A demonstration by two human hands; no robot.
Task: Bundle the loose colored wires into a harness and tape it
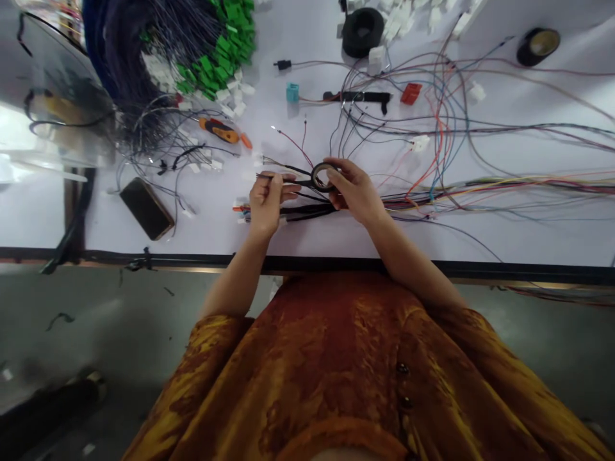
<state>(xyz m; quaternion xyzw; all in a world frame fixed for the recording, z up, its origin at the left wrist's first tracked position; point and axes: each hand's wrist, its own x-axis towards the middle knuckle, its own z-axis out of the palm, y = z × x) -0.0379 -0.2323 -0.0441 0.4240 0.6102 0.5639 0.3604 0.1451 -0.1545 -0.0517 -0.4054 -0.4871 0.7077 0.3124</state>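
Note:
A black roll of tape [317, 182] is pinched in my right hand [353, 191], with its ring facing up. My left hand [269, 203] grips a thin dark bundle of wires [293, 182] between thumb and fingers, to the left of the roll. That bundle runs up to the tape, but I cannot make out how the tape lies on it. Below, a thicker black-wrapped wire harness [310, 210] passes under both hands, ending in small connectors [241, 210] at its left. Loose coloured wires [500, 186] stretch away to the right.
A phone [147, 208] lies at the left, and an orange cutter [219, 130] behind it. Wire bundles with green connectors [225, 54] fill the back left. More tape rolls [362, 32], a teal connector [293, 93] and a red connector [411, 94] sit farther back. The table's dark edge [331, 264] runs in front.

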